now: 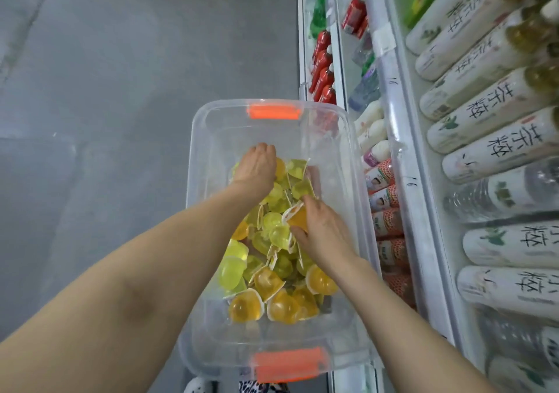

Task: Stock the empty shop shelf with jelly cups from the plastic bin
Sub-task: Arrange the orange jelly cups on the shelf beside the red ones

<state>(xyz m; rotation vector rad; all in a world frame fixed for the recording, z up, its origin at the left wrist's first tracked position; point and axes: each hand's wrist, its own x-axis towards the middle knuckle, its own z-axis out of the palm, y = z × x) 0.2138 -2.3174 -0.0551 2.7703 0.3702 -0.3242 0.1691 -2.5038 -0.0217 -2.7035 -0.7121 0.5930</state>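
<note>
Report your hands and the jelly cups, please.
Right hand grips an orange cup. Left hand on the cups in the bin, fingers hidden. Nothing in the way.

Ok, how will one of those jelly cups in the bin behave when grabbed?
Likely light: the right hand pinches an orange jelly cup between thumb and finger alone. The glossy domed cups may slip or roll. Their flat lid rims stick out, probably offering grip.

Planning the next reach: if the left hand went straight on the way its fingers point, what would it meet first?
The left hand points away over the jelly cups; past it lies bare bin floor, then probably the plastic bin's far wall below the orange latch. Depth is unclear.
</note>
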